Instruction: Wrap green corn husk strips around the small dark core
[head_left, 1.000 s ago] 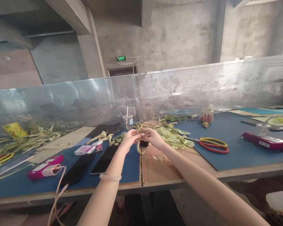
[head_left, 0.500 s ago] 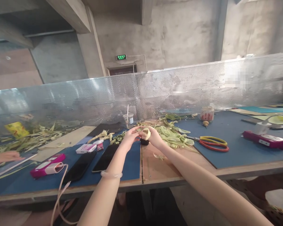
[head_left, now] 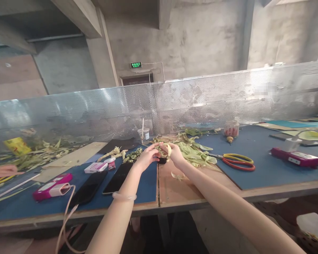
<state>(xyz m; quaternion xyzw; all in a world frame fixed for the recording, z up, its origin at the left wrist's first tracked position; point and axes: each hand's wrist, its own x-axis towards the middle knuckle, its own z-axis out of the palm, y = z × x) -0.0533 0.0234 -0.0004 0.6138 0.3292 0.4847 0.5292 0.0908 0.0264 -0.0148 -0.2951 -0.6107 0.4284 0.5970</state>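
Over the middle of the table, my left hand (head_left: 147, 157) and my right hand (head_left: 174, 154) meet with curled fingers. Between them is a pale yellow-green leaf strip (head_left: 169, 150), pinched by my right fingers. My left fingertips close in on the same spot, where the strip seems to be worked, though fine detail is blurred. Just below the fingers sits a small black object (head_left: 162, 161) whose kind I cannot make out. A heap of pale green leaf strips (head_left: 197, 152) lies beside my right hand. A bundle of twisted dark green leaf pieces (head_left: 133, 155) is left of my left hand.
Scissors (head_left: 238, 162) with red and yellow handles lie at right, near a magenta power strip (head_left: 295, 157). Two dark phones (head_left: 118, 179), a small box (head_left: 95, 167) and another magenta power strip (head_left: 52, 187) lie left. A co-worker's hand (head_left: 4, 171) is at far left. A perforated metal screen (head_left: 108, 113) stands behind.
The leaf strip between my fingers has turned and now hangs over to the right, more upright. My hands stay together in nearly the same place. Red and yellow handles now show by the co-worker's hand.
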